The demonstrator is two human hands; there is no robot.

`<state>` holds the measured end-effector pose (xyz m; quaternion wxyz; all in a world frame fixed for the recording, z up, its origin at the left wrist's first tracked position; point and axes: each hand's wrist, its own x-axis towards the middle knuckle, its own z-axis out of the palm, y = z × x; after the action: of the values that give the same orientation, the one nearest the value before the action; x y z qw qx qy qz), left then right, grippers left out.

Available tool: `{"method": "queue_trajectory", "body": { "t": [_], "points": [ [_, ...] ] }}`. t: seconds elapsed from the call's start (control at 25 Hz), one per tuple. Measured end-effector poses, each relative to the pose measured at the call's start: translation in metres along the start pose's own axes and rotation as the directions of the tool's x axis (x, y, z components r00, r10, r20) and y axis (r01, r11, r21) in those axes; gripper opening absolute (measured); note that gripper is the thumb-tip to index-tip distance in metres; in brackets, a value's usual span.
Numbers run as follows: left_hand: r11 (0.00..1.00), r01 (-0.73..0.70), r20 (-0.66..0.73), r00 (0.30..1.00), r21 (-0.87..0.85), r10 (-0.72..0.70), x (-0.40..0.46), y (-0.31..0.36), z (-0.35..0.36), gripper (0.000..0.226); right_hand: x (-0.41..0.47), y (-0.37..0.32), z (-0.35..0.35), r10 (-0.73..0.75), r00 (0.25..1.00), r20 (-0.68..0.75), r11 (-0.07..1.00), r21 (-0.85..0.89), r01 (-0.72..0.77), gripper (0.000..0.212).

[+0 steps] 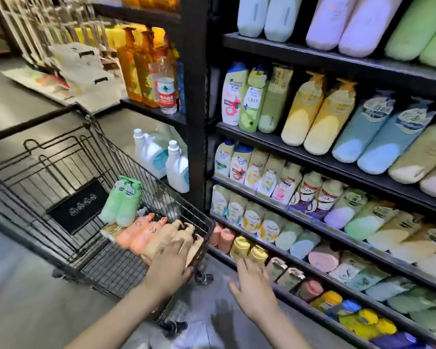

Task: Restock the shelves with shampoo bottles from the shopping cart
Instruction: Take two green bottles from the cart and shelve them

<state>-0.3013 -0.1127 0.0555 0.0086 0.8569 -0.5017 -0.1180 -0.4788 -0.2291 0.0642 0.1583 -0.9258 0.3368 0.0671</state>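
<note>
Both hands reach low. Left hand (170,267) lies with spread, straight fingers on the tan shampoo bottles (173,236) at the right corner of the shopping cart (61,172), gripping nothing. Two green bottles (120,200) stand on end behind them, two peach bottles (136,234) lie beside the tan ones; the tan count is unclear. Right hand (253,285), fingers extended and relaxed, touches two yellow bottles (249,249) at the front edge of a low shelf (282,250) in the shelves (337,61) on the right.
</note>
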Motion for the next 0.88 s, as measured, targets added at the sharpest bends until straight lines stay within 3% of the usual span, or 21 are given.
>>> {"method": "queue_trajectory", "body": {
  "t": [0.2, 0.4, 0.56, 0.72, 0.88],
  "points": [
    [0.987, 0.157, 0.039, 0.987, -0.036, -0.155, -0.003, -0.112, 0.016, 0.063, 0.062, -0.091, 0.041, -0.105, 0.982, 0.156, 0.994, 0.001, 0.106, 0.052],
    [0.971, 0.231, 0.106, 0.969, -0.065, -0.223, 0.040, -0.254, 0.015, 0.064, 0.156, -0.191, 0.080, -0.102, 0.974, 0.203, 0.994, 0.056, 0.092, 0.054],
    [0.965, 0.248, 0.184, 0.956, -0.088, -0.229, 0.086, -0.354, 0.015, 0.058, 0.227, -0.259, 0.105, -0.023, 0.956, 0.291, 0.999, 0.053, 0.008, 0.055],
    [0.957, 0.273, 0.241, 0.940, -0.103, -0.242, 0.140, -0.430, 0.036, 0.049, 0.296, -0.298, 0.137, 0.061, 0.941, 0.333, 0.981, 0.156, -0.118, 0.061],
    [0.940, 0.288, 0.258, 0.937, -0.181, -0.238, 0.200, -0.464, 0.064, 0.054, 0.367, -0.308, 0.178, 0.177, 0.893, 0.415, 0.859, 0.378, -0.346, 0.078]
  ]
}}
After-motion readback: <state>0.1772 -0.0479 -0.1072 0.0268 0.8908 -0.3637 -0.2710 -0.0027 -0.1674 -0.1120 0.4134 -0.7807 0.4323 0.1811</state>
